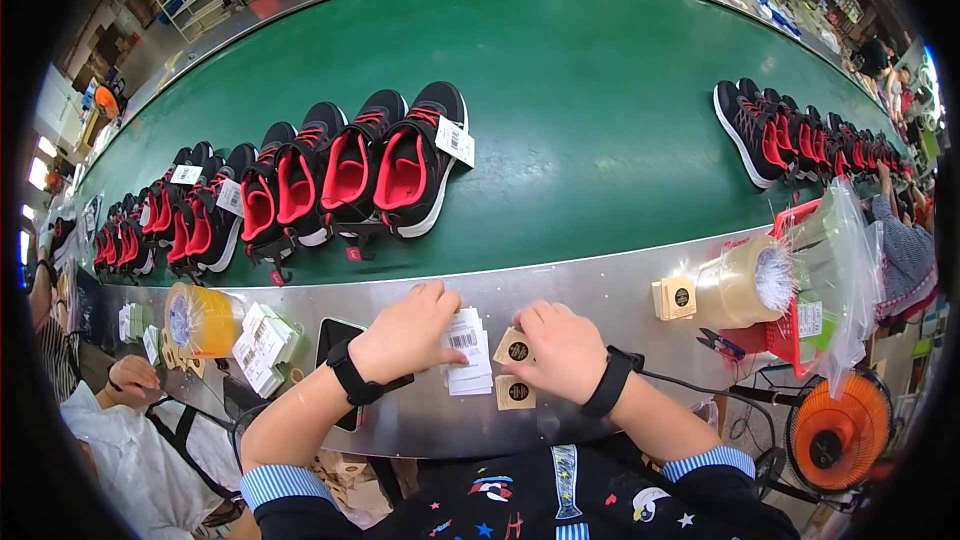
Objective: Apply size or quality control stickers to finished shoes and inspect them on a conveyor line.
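A pile of white barcode tags (468,378) lies on the metal strip in front of me. My left hand (405,332) is curled at the pile's left edge, its thumb on a tag. To its right, my right hand (562,352) pinches a brown card tag (512,344) with a round black print. A second small stack of brown card tags (515,394) rests just below it. Beside my left wrist lies a dark phone-like slab (338,338), partly covered by my forearm.
Black-and-red sneakers (420,165) stand in rows on the green belt (580,110), some with white tags. Tape rolls (738,285), brown tags (674,297), snips (720,343) and a red basket (790,345) sit rightward. An orange fan (838,430) stands lower right; another person's hand (132,380) is at left.
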Tool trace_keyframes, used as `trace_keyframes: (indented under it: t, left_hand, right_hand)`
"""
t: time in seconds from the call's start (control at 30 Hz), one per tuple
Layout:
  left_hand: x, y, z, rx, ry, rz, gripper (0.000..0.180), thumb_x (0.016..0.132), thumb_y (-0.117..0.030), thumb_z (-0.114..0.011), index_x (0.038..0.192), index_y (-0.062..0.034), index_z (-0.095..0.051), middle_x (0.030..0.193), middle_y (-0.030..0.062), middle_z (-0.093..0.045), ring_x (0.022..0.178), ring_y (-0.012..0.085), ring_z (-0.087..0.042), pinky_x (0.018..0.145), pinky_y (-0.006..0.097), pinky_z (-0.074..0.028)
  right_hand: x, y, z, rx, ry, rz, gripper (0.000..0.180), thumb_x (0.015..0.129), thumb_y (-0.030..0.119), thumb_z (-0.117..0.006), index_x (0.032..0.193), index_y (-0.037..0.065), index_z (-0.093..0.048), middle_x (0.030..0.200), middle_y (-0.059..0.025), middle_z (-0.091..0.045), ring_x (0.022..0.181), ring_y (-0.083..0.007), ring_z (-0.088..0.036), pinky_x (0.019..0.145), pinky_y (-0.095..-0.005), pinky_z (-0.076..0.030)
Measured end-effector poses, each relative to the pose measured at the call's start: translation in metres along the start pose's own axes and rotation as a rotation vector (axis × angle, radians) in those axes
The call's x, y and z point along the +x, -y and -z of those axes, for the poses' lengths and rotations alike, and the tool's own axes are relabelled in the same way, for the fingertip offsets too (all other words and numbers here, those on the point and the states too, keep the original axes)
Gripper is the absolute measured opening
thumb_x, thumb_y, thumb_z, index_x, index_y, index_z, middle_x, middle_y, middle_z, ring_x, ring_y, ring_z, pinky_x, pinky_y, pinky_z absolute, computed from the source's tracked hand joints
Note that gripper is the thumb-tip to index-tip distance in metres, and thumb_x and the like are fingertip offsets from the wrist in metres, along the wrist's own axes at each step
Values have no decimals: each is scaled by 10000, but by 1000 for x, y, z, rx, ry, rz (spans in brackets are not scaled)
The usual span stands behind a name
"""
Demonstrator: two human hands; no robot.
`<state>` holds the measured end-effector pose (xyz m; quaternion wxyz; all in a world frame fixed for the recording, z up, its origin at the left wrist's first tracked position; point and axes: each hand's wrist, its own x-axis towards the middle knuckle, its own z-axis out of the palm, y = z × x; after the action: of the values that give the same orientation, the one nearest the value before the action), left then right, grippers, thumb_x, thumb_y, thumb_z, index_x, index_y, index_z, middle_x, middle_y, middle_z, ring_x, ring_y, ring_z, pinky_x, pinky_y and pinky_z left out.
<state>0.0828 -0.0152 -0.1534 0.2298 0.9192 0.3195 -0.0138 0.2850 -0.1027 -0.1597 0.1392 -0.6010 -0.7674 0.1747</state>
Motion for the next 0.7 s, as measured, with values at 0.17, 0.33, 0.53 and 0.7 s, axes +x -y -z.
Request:
trace_keyframes:
  t: [0.17,0.33,0.53,0.7]
  left_hand:
    - [8,1,0,-82,-109,-18,344,640,-220,-723,867,-37,-540,838,119,-562,815,307,-545,693,379,-445]
    - [14,0,3,-162,-88,69,160,688,-139,-668,766,-24,-589,775,129,-602,734,302,-564,653,389,-443]
    - [20,-5,-1,-285,-209,14,126,744,-51,-570,855,-16,-619,803,159,-602,756,321,-576,671,379,-465]
    - [24,-28,11,-662,-123,46,203,741,29,-531,925,-16,-602,853,109,-599,758,280,-571,691,344,-461]
  right_hand:
    - [-9,-7,-12,-44,11,-47,330,655,229,-688,873,53,-515,805,-78,-504,785,-249,-549,635,-351,-467]
    - [-2,-22,-19,46,9,14,204,701,174,-632,819,46,-524,779,-95,-519,743,-273,-560,617,-364,-465]
    - [6,-36,1,288,128,-52,185,761,206,-547,759,21,-552,722,-148,-583,669,-327,-567,600,-418,-450]
    - [12,-44,16,425,193,-83,216,784,239,-553,710,40,-592,590,-135,-557,557,-321,-538,528,-389,-421]
